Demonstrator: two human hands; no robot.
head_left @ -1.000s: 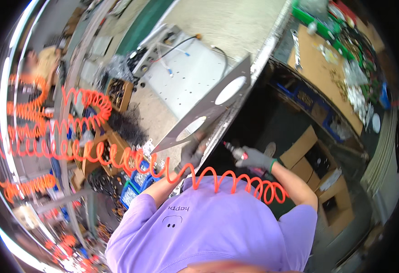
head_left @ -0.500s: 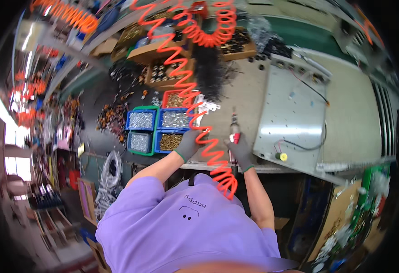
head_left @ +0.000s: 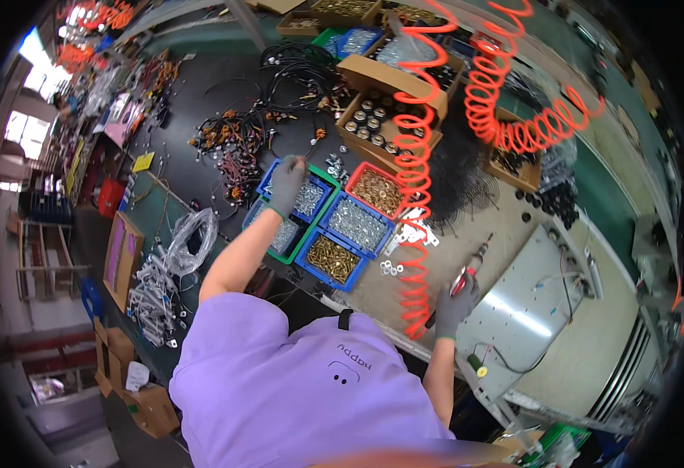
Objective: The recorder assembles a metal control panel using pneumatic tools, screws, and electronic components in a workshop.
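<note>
Evidently grips a power screwdriver in the right hand, at four o'clock; has the left hand over a blue bin of silver screws, toward ten; cannot tell if pinching any. Faces a red bin of small golden pieces at one, edged over by a red coiled hose.

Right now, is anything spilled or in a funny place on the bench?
Maybe: small pale rings, perhaps washers, lie loose on the bench beside the blue bin of brass-coloured screws. They look stray, being outside any bin.
</note>
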